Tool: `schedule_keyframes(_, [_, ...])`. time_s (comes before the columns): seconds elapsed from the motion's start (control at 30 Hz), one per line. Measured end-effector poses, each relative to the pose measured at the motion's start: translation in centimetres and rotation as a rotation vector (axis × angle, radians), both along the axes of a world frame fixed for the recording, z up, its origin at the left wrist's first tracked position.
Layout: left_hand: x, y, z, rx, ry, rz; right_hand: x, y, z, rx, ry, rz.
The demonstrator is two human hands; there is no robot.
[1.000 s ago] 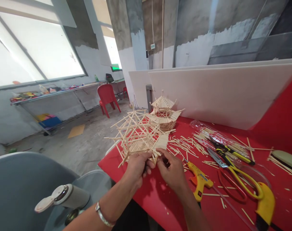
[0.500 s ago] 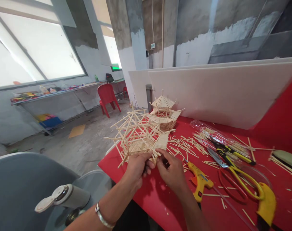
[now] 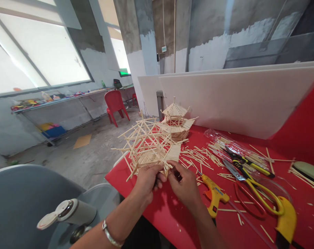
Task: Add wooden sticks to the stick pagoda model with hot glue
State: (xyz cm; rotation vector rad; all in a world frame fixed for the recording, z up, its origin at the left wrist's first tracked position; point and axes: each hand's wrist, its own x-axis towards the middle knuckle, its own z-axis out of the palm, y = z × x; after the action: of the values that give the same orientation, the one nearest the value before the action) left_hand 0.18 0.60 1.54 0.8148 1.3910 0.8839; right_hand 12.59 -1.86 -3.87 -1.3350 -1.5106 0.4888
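A pagoda model of thin wooden sticks, its roof frame still open lattice, stands at the near left corner of the red table. My left hand is closed on the model's lower near edge, thumb along the sticks. Close beside it, my right hand pinches at short sticks on the same edge; the fingertips partly hide what they grip. Behind stands a second stick pagoda with a covered roof. A yellow glue gun lies just right of my right hand.
Loose sticks are scattered over the red table. Yellow-handled scissors, pliers and a yellow-handled tool lie at right. A white bottle stands on a grey stool at left. White boards line the back.
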Motion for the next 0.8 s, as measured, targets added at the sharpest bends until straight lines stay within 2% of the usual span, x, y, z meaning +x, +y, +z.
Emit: schedule_keyframes(0.8, [-0.17,0.08,-0.38,0.005,-0.017,-0.005,0.0,-0.04,0.14,0.011,-0.017,-0.006])
